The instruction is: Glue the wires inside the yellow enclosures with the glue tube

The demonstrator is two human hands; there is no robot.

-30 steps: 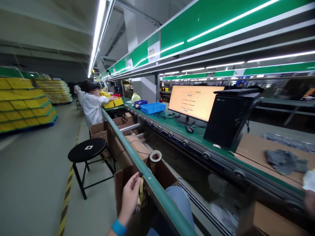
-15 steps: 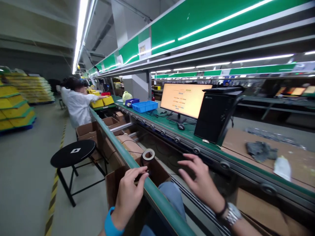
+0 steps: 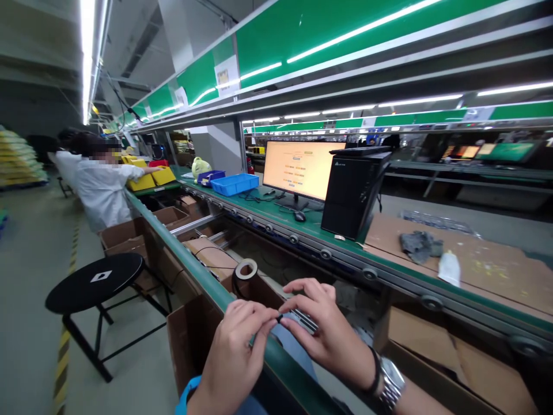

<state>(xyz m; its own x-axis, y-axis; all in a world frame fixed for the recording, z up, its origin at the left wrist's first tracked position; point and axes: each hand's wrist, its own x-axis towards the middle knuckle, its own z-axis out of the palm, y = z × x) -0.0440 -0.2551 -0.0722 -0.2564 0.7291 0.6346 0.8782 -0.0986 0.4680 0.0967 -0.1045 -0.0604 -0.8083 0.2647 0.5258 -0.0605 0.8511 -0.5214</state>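
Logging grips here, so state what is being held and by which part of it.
A small black piece, between both hands' fingers; which part they grip is too small to tell.

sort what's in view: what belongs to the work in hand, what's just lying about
In hand:
- small black piece, at the fingertips of both hands

Seemingly just lying about:
- gray cloth
- blue tray
- computer mouse
- black stool

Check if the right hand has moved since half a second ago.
Yes. Judged against the green rail, the right hand has moved left, toward it; its fingertips now meet the left hand's at a small black piece.
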